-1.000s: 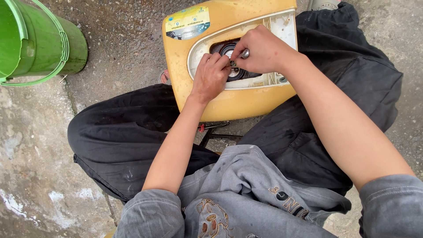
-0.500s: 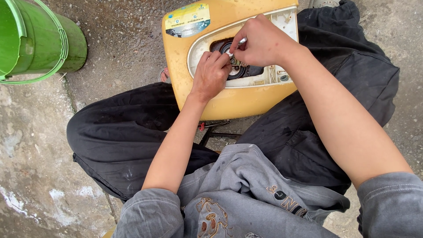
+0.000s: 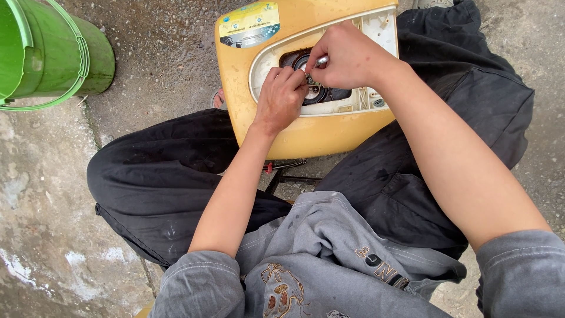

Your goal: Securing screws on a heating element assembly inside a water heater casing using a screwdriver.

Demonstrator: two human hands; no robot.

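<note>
Between both hands, small metal part.

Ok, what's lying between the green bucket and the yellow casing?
In the head view, only bare wet concrete ground lies between the green bucket and the yellow casing; nothing stands there.
</note>
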